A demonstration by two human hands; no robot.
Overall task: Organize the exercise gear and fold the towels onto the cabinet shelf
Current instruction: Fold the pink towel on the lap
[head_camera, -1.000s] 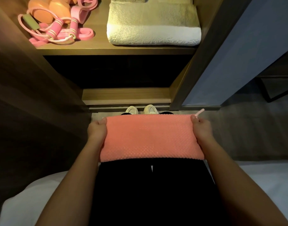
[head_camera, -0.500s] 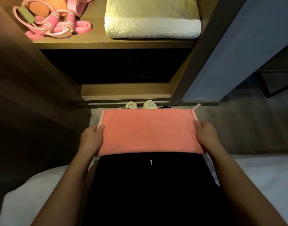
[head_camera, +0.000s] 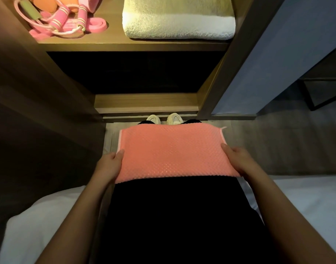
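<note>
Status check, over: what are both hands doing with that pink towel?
Left hand and right hand hold the folded coral-pink dimpled towel by its sides. Cream terry towel lies folded on the wooden shelf. Nothing between.

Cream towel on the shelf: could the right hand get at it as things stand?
Likely not yet: the right hand holds the pink towel by its edge. The way to the cream towel looks free, the shelf being open-fronted, once it lets go.

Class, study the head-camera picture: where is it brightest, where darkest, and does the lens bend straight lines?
Head view: brightest on the white towel on the shelf; darkest in the compartment beneath. Head view: the wide lens splays the cabinet post outward; the pink towel looks sharp.
</note>
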